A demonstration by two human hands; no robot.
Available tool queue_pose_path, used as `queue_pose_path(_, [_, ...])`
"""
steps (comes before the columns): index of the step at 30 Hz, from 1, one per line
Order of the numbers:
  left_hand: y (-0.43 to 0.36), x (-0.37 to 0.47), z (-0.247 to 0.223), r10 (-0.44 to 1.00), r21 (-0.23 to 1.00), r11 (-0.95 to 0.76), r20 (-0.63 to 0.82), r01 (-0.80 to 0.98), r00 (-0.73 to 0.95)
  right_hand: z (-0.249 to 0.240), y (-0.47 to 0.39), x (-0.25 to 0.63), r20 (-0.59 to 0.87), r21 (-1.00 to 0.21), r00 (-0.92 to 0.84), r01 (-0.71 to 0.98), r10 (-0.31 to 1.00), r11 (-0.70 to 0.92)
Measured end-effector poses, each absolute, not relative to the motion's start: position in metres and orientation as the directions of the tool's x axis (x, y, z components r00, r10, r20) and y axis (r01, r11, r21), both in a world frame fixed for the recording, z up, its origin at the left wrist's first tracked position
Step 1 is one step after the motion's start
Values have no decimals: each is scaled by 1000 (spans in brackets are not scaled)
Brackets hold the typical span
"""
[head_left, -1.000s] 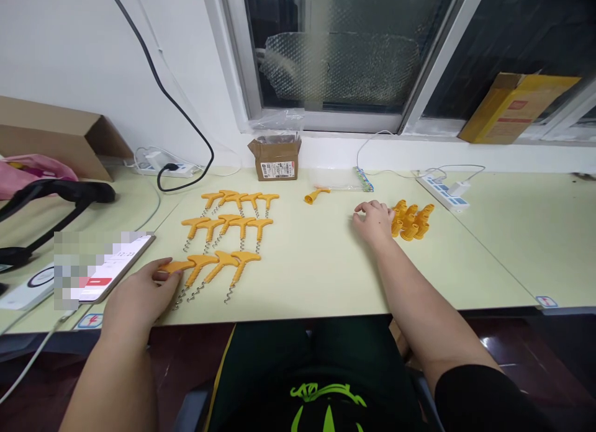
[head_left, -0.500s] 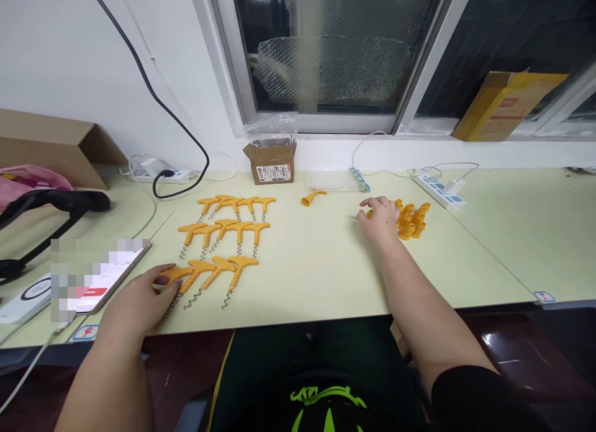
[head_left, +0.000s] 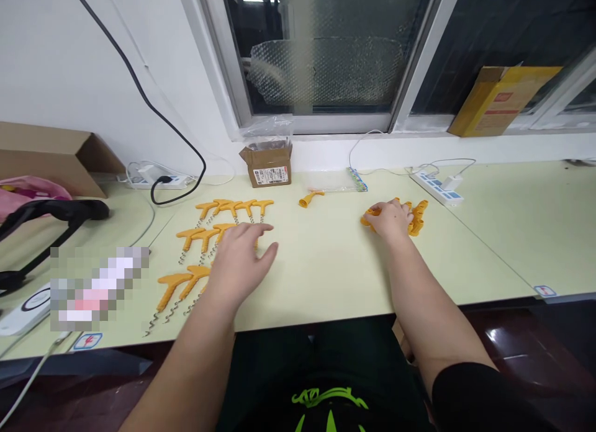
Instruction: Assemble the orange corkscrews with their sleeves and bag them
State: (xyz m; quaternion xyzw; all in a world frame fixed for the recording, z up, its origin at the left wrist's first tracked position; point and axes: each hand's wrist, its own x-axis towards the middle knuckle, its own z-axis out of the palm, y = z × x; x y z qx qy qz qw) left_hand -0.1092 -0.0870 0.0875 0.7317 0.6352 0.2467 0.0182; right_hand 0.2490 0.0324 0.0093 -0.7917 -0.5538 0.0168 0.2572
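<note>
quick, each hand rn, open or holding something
Left hand: open, above the yellow-handled corkscrews.
Right hand: at the flared yellow pieces; cannot tell if gripping one.

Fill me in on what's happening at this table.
A person is working with both bare hands. The left hand is open over three rows of yellow-handled corkscrews, hiding some of them and not visibly gripping any. The right hand is at a cluster of small yellow pieces, its fingers at the cluster's left edge; whether they grip one is unclear. Another yellow piece lies apart, between the two groups and near a small cardboard box.
</note>
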Motion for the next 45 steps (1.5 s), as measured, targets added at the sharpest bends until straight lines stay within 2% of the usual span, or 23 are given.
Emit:
queue_pose_path(5, [-23, -54, 78, 954, 291, -229, 255, 929, 155, 1, 38, 258, 278, -442, 432, 850, 858, -285])
queue_pose_path(8, [24, -33, 63, 960, 235, -263, 155, 936, 231, -1, 39, 256, 353, -481, 429, 845, 831, -232])
queue_pose_path(11, [60, -21, 45, 950, 171, -313, 64, 934, 307, -1, 41, 247, 505, -513, 354, 857, 787, -56])
queue_pose_path(14, [78, -16, 31, 957, 109, -289, 26, 951, 288, -2, 42, 233, 625, -493, 180, 846, 760, 205])
queue_pose_path(17, [79, -16, 22, 968, 86, -250, 41, 964, 247, -4, 40, 220, 658, -481, 24, 782, 753, 396])
queue_pose_path(20, [70, -16, 17, 973, 100, -225, 83, 969, 217, -5, 37, 211, 632, -502, -73, 719, 771, 479])
queue_pose_path(25, [52, -14, 14, 995, 294, -97, 49, 951, 87, -3, 35, 207, 539, -588, -113, 659, 835, 469])
queue_pose_path(29, [46, -12, 14, 999, 351, -25, 30, 936, 15, -5, 36, 206, 478, -621, -125, 652, 869, 435])
queue_pose_path(33, [38, -14, 12, 995, 475, 40, 57, 879, -76, -7, 37, 204, 450, -629, -147, 648, 881, 430])
queue_pose_path(37, [31, -24, 11, 998, 556, 30, 25, 831, -53, -7, 37, 202, 411, -649, -171, 635, 896, 419])
queue_pose_path(39, [32, -30, 11, 999, 670, 44, -16, 741, -45, -8, 37, 200, 390, -659, -179, 631, 903, 410])
queue_pose_path(41, [34, -32, 11, 995, 818, 104, -83, 566, -62, -9, 37, 197, 376, -664, -186, 629, 908, 404])
queue_pose_path(45, [36, -23, 11, 990, 964, 143, -139, 224, -31, -12, 33, 187, 325, -773, -188, 512, 927, 374])
